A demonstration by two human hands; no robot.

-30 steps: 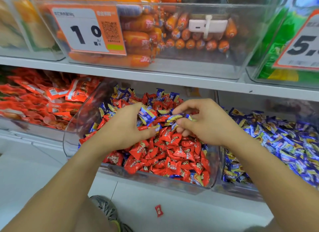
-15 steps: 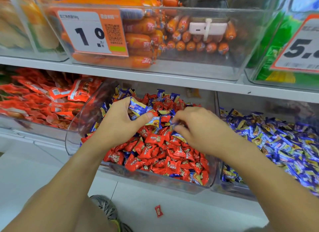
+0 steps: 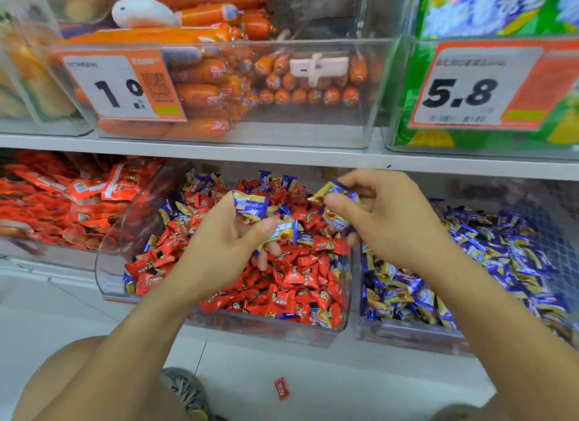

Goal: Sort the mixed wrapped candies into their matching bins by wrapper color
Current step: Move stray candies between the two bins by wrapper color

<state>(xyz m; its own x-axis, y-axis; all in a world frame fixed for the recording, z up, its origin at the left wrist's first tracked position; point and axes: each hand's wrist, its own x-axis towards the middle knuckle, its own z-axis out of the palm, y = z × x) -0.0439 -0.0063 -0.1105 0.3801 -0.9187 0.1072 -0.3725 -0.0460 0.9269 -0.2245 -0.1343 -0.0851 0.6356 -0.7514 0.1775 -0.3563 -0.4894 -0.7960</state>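
Note:
A clear middle bin holds mostly red wrapped candies with blue-and-gold ones mixed in, mainly toward the back. My left hand hovers over this bin and grips a few blue-and-gold candies between thumb and fingers. My right hand is lifted above the bin's right side and pinches more blue-and-gold candies. The bin to the right is full of blue-and-gold candies.
A bin of orange-red snack packets sits to the left. The shelf edge above carries bins of sausages and green packs with price tags. One red candy lies on the white floor near my shoe.
Both hands have risen out of the candy pile. The right hand now pinches blue-and-gold candies clear of the heap; the left still holds its candies, lifted a little higher.

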